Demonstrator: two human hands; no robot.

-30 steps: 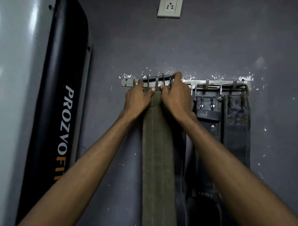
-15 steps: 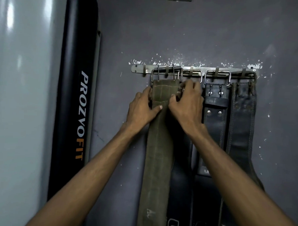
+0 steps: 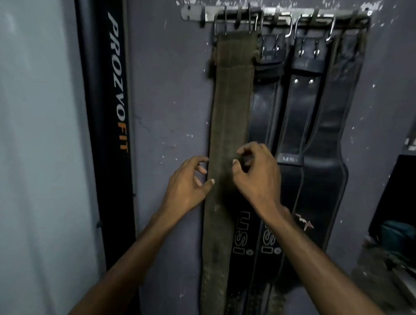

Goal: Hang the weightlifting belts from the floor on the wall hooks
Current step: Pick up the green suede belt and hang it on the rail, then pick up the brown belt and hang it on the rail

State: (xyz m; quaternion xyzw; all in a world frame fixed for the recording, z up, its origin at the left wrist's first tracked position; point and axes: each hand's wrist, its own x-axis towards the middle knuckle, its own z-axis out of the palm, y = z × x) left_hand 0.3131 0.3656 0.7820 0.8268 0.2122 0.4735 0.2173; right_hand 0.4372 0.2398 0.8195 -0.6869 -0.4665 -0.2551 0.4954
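Your olive belt (image 3: 229, 139) hangs straight down from the hook rail (image 3: 273, 14), buckle end up. Black belts (image 3: 298, 118) hang just beside it. Your left hand (image 3: 184, 187) and right hand (image 3: 258, 175) flank it, fingers loosely apart, gripping nothing

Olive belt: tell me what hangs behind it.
Behind the olive belt, a black belt hangs partly covered; its buckle and right side show. Whether anything more lies underneath is hidden.

An olive belt (image 3: 229, 125) hangs from the hook rail (image 3: 273, 14) beside black belts (image 3: 298, 118); left hand (image 3: 186, 187) and right hand (image 3: 257, 175) flank it, fingers loosely curled
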